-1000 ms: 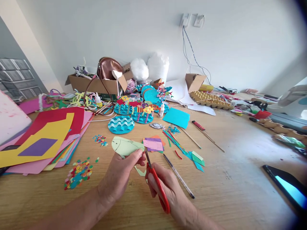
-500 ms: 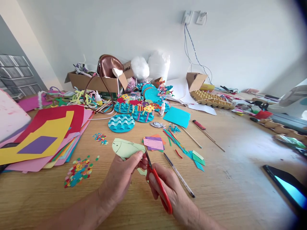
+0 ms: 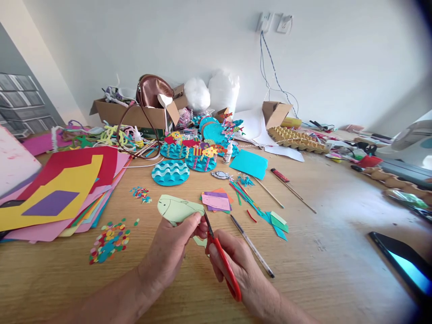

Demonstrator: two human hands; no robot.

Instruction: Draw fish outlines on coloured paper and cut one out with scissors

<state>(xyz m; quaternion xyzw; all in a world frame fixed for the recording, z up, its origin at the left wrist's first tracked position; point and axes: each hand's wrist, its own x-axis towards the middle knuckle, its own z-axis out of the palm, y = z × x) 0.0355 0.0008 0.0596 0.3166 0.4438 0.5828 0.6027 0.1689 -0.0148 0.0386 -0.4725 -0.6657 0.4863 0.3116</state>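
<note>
My left hand (image 3: 172,245) pinches a pale green paper fish (image 3: 178,208) by its right end, thumb on top. A drawn eye, mouth and fin outline show on the paper. My right hand (image 3: 232,258) is closed round the red handles of a pair of scissors (image 3: 223,261). The scissors' dark blades point up and away, touching the fish's right end by my left fingertips. Below, a pale green paper scrap (image 3: 200,241) lies partly hidden between my hands. A pen (image 3: 252,245) rests right of the scissors.
Coloured paper sheets (image 3: 64,193) are stacked at left, near paper dots (image 3: 110,240). Beyond the fish lie small cards with a drawn fish (image 3: 216,201), blue wavy discs (image 3: 170,173) and a glue bottle (image 3: 227,154). A phone (image 3: 401,265) lies at right.
Both hands, the paper fish and the scissors keep almost the same position. The view has shifted very slightly.
</note>
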